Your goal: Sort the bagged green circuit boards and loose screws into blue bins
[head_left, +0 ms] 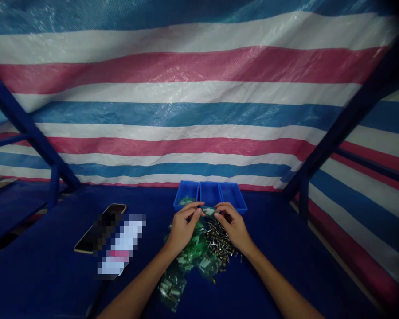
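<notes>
grip: left hand (184, 228) and right hand (234, 228) pinching small green plastic bag (209, 212), contents unclear | below: loose brass fasteners (221, 241), green bagged parts (193, 252) | counter (279, 248) far edge: blue divided tray (210, 195) | left: phone (99, 228), blurred object (121, 243) overlapping it

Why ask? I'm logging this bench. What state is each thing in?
Left hand, pinching the small green packet
Right hand, pinching the same packet
Brass pins, loose in a heap
Green packets, piled, sealed or not unclear
Blue bins, three joined in a row
Phone, lying flat, partly blurred out
Tarp, hanging, creased
</notes>
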`<state>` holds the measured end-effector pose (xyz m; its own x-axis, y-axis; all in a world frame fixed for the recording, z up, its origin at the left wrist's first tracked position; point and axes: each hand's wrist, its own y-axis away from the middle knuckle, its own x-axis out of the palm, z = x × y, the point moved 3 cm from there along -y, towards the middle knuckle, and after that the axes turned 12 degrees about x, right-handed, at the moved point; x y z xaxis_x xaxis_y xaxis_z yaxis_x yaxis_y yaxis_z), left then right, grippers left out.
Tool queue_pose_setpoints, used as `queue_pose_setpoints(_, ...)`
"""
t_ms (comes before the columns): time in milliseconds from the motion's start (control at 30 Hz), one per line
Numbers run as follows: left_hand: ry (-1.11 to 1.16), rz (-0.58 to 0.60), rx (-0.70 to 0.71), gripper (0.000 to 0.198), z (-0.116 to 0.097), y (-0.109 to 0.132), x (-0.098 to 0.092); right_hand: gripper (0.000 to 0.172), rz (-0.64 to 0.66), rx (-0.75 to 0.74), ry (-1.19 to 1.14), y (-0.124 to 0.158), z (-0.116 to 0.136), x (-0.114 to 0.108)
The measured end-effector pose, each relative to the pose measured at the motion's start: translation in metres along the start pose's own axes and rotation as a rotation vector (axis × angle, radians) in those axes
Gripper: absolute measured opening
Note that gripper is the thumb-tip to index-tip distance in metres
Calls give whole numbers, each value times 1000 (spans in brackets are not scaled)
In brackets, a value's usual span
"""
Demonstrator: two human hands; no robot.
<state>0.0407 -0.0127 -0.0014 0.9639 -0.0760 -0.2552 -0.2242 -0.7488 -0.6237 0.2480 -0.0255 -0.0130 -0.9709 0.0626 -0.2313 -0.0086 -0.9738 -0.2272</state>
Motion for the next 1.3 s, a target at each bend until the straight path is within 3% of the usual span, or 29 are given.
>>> queue_pose_setpoints(367,-69,28,-45,25,-1,3,5,38,-11,205,-201,-2,-15,0)
queue_pose_setpoints(500,-95,164,-55,33,0,10,9,37,24,239,-253,-3,-14,2)
queue_pose_setpoints(700,-216,334,92,49,-6,18,12,36,112,227,-271,1,-7,6)
queue_pose_setpoints(1000,-353,259,153,27,-6,17,7,32,185,255,-266,2,-8,8)
queue_pose_setpoints(1300,-401,226,168,33,-8,14,5,33,120,284,-325,-2,-18,3)
